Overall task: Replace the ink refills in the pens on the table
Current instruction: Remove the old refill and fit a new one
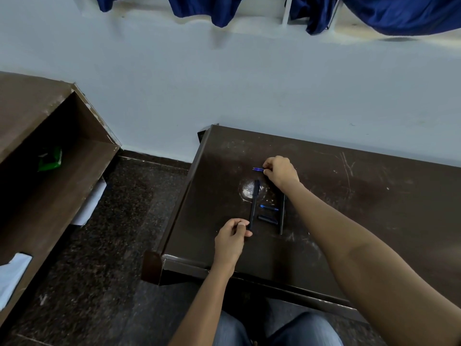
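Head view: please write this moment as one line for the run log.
left hand: holds black pen by near end | right hand: pinches blue refill | table: second pen, refill, cap

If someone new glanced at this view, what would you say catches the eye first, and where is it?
Probably the two hands over the dark table: the right hand pinches thin blue refills near the table's middle, while the left hand grips the near end of a black pen. Between them lie another black pen, a loose blue refill and a short black piece.
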A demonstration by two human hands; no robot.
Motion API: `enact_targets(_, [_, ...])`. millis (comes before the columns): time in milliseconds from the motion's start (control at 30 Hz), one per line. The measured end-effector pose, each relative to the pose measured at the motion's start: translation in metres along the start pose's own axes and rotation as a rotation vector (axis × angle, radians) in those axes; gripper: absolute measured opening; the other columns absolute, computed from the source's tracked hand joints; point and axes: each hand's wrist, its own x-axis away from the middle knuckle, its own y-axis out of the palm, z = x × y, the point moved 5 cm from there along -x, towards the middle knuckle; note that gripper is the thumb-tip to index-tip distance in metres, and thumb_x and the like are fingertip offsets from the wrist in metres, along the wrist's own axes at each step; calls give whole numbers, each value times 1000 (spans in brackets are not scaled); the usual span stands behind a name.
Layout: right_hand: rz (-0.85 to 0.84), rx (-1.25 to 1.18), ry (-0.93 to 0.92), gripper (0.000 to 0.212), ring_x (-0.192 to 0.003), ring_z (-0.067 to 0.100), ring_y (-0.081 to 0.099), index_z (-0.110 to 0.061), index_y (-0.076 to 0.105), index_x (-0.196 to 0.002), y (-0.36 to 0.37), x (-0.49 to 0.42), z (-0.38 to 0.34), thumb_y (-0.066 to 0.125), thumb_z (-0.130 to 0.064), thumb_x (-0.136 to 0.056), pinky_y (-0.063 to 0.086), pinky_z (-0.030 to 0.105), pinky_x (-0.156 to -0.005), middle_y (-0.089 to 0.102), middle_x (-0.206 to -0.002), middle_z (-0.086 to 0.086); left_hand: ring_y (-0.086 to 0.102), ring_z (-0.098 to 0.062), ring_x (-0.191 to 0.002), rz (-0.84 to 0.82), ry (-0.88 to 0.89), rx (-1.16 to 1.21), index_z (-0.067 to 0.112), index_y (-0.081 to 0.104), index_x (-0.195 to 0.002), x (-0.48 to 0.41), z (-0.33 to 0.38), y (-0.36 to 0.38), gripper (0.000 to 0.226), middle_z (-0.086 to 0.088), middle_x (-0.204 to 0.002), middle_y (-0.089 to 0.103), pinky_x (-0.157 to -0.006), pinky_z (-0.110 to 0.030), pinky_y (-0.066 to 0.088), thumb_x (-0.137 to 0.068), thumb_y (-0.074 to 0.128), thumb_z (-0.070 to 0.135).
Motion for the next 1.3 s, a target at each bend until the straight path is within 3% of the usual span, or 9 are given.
enact_targets(367, [222, -109, 80, 21, -103, 30, 57, -11, 66, -108, -25, 41, 27, 55, -18, -91, 52, 47, -85, 59, -112, 11, 48, -4, -62, -15, -2, -33, 27, 67, -95, 8, 9, 2, 17, 5, -78, 69, -58, -24, 37, -96, 50, 25])
enact_targets(467, [264, -135, 286, 25, -99, 32, 60, -10, 61, -113, -32, 69, 51, 57, -22, -90, 54, 48, -82, 56, -116, 13, 47, -5, -63, -17, -8, -43, 26, 66, -96, 15, 14, 4, 18, 5, -80, 69, -60, -26, 37, -96, 49, 23])
enact_targets(567, [155, -138, 548, 43, -99, 35, 61, -7, 55, -114, -22, 105, 84, 66, -35, -84, 54, 49, -82, 57, -114, 14, 47, -6, -64, -21, -22, -63, 20, 66, -104, 21, 16, 6, 21, 5, -86, 68, -68, -29, 39, -95, 48, 20])
enact_targets(667, [68, -182, 654, 46, -93, 34, 66, -6, 58, -108, -6, 131, 100, 72, -39, -79, 56, 48, -80, 64, -104, 13, 51, -8, -70, -28, -5, -96, 17, 65, -110, 28, 18, 10, 23, 5, -88, 68, -72, -34, 47, -97, 46, 19])
enact_targets(833, [36, -221, 696, 41, -96, 36, 65, -5, 60, -110, -5, 142, 91, 70, -33, -82, 55, 45, -83, 65, -108, 14, 61, -6, -74, -57, 5, -97, 25, 65, -107, 51, 21, 11, 21, -1, -93, 69, -60, -16, 43, -100, 45, 25])
enact_targets(967, [-4, -296, 714, 38, -93, 33, 65, -4, 56, -104, -14, 144, 91, 72, -29, -80, 54, 40, -76, 63, -101, 13, 60, -6, -82, -54, -33, -119, 33, 63, -106, 64, 21, 6, 22, 2, -97, 68, -61, -20, 45, -100, 42, 30])
enact_targets(1100, [32, -397, 693, 27, -81, 30, 61, -5, 53, -74, -23, 145, 91, 69, -26, -81, 51, 37, -70, 60, -81, 11, 61, -7, -90, -58, -34, -114, 34, 63, -107, 69, 25, 4, 23, 4, -97, 68, -71, -27, 47, -101, 40, 31])
enact_targets(1200, [126, -706, 567, 24, -66, 23, 57, -9, 58, -67, -30, 142, 69, 62, -20, -88, 48, 29, -63, 61, -73, 12, 60, -7, -89, -88, 3, -116, 31, 62, -109, 69, 33, 5, 26, 3, -98, 68, -74, -26, 47, -102, 38, 30])
enact_targets(1300, [100, -1116, 360, 22, -57, 10, 53, -11, 56, -73, -35, 149, 24, 54, -8, -94, 49, 16, -52, 57, -67, 7, 60, -7, -88, -102, 33, -121, 27, 63, -110, 67, 39, 5, 28, 2, -98, 68, -74, -23, 46, -102, 36, 29])
